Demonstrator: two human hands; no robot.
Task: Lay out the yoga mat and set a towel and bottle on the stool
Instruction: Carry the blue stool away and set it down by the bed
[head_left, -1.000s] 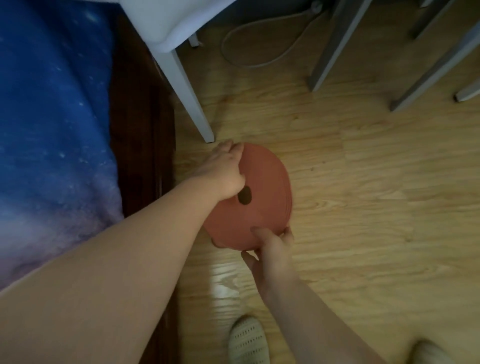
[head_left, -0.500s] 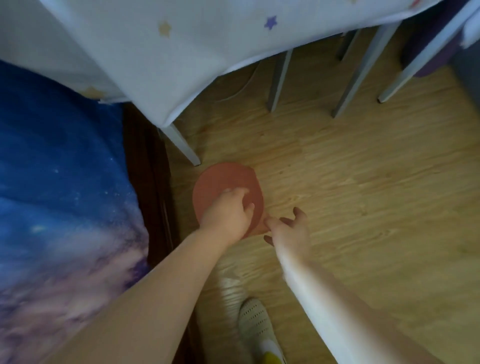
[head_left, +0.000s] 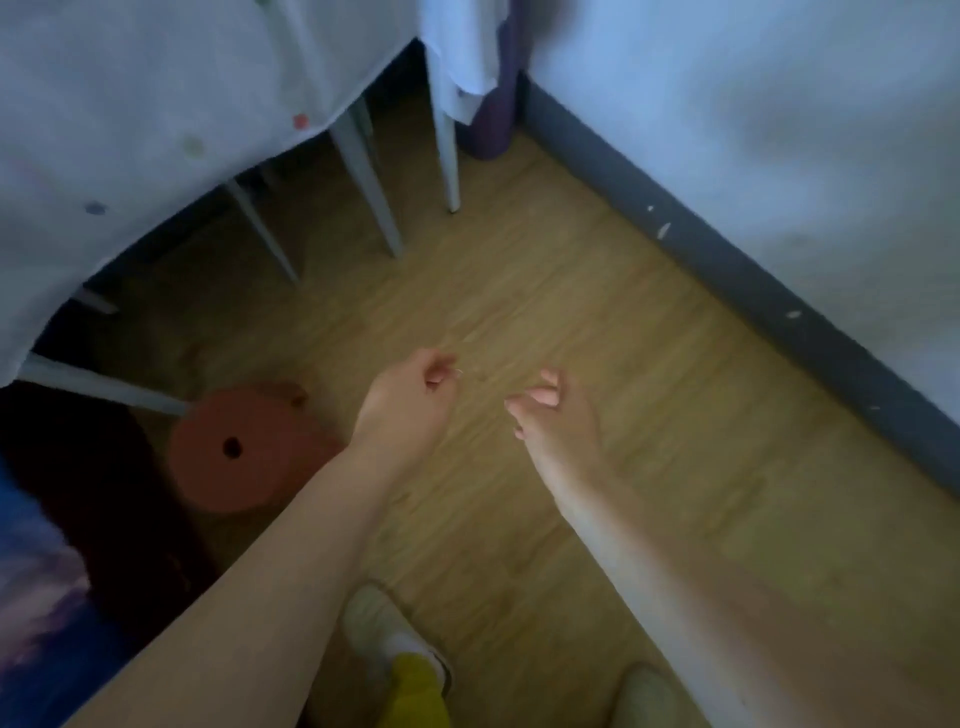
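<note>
A round red-brown stool (head_left: 244, 447) with a small hole in its seat stands on the wooden floor at the lower left, next to a white table leg. My left hand (head_left: 410, 400) hangs in the air to the right of the stool, fingers loosely curled, holding nothing. My right hand (head_left: 550, 410) is further right, fingers also loosely curled and empty. A purple rolled thing (head_left: 491, 119), maybe the yoga mat, stands upright in the far corner, partly hidden by a hanging white cloth. No towel or bottle is in view.
A table with a white dotted cloth (head_left: 156, 114) covers the upper left, its pale legs (head_left: 371, 182) on the floor. A white wall with a dark skirting board (head_left: 753, 270) runs along the right. Blue bedding (head_left: 31, 597) lies at the lower left. My feet (head_left: 395, 634) show at the bottom.
Both hands have let go of the stool, which now stands on the floor at the left. The view has swung right toward the wall and corner.
</note>
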